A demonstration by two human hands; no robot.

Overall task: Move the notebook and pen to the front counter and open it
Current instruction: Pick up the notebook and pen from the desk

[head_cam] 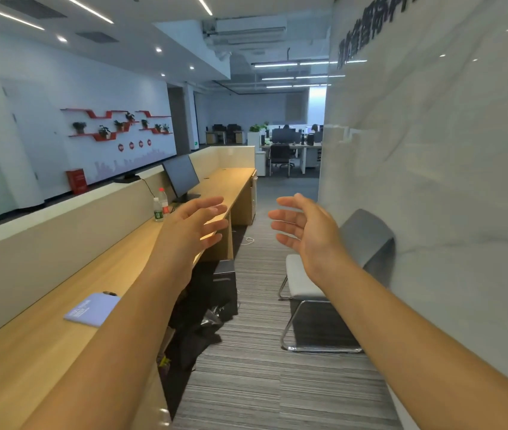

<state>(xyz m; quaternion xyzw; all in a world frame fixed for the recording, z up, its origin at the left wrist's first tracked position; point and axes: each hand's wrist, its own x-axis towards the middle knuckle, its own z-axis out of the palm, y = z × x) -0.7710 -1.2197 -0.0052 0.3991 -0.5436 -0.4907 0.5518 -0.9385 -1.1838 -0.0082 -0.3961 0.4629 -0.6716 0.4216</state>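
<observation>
From the head camera, both arms reach forward at chest height. The left hand [195, 220] and the right hand [303, 226] are spread open, palms facing each other, and neither has hold of anything. The lilac notebook [92, 308] lies closed on the wooden desk [29, 346], low to the left and partly hidden by the left forearm. A small dark object at its far corner is probably the pen [110, 293], though it is too small to be sure. The raised counter ledge [69, 203] runs along the far side of the desk.

The step in hand seems to be reaching for the notebook. The person would do well to lower the left hand back toward it, pinch the near edge with the pen trapped against the cover, and lift both flat so the pen does not roll.
</observation>
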